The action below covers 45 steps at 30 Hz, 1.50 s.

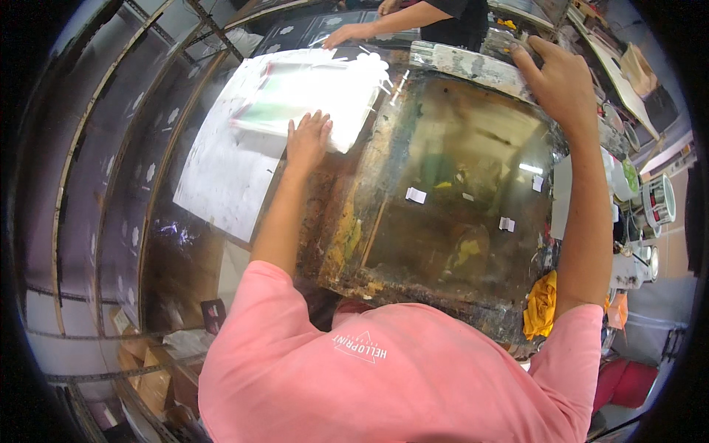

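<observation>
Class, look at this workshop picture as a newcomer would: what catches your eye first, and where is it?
First, the big stained printing screen in the centre, its frame crusted with old ink. The right hand grips the smeared squeegee at its far edge, while the left hand presses flat on a stack of white plastic bags at upper left.

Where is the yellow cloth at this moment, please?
In the head view, the yellow cloth lies at the lower right, at the near right corner of the ink-stained printing screen, just inside the person's right forearm.
</observation>
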Motion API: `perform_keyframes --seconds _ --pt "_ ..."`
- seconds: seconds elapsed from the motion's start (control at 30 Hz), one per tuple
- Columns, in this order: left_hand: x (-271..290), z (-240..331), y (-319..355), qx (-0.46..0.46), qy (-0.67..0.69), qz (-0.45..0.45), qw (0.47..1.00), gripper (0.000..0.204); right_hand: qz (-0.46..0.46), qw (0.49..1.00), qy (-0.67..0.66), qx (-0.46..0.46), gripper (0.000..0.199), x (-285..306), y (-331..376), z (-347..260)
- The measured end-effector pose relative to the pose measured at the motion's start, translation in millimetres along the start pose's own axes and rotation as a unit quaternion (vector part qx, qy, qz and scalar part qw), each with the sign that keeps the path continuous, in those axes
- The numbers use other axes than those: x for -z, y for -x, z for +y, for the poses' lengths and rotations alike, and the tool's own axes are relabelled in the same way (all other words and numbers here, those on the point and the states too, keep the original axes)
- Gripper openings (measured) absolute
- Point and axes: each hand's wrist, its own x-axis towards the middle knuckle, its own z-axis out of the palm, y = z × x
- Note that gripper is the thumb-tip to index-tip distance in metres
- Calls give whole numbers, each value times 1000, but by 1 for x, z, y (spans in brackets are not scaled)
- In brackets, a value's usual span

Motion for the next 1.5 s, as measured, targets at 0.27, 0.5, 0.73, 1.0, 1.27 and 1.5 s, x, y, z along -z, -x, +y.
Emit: perform_keyframes --seconds 0.27,0.5,0.73,1.0,1.27,1.5 --pt "59 77 -12 -70 46 -21 996 45 32 999 3 21 57 2 -7 2" --pt "-13 226 32 -157 224 -149 950 76 27 999 -37 -13 50 10 -12 -4" --pt "-80 293 78 -334 112 -166 921 124 50 998 -35 26 52 9 -9 -3" --pt "-94 347 99 -328 142 -114 927 129 52 996 -65 5 54 11 -15 -1" --pt "-91 348 104 -337 128 -91 928 128 36 998 -57 -8 57 11 -20 -2" --pt "-94 348 106 -340 131 -72 928 123 17 998 -60 -14 56 15 -13 -6"
